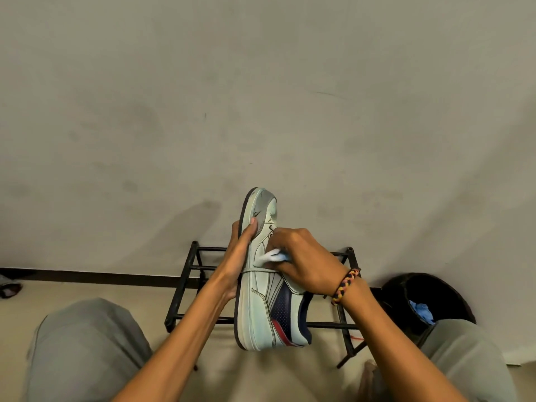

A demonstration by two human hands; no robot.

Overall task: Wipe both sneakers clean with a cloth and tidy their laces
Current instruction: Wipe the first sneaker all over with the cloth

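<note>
While my left hand (236, 264) clamps the sneaker (268, 285) by its sole side, thumb on the upper, the shoe sits on edge between both hands, toe pointing away. My right hand (301, 264) is closed on a white cloth (271, 256), pressed against the side by the laces. Sneaker: pale upper, navy panel, red stripe, dark sole. Black metal rack (188, 288) stands behind by the wall; dark bin (406, 294) with blue stuff at right. Braided bracelet (345, 285) on my right wrist.
</note>
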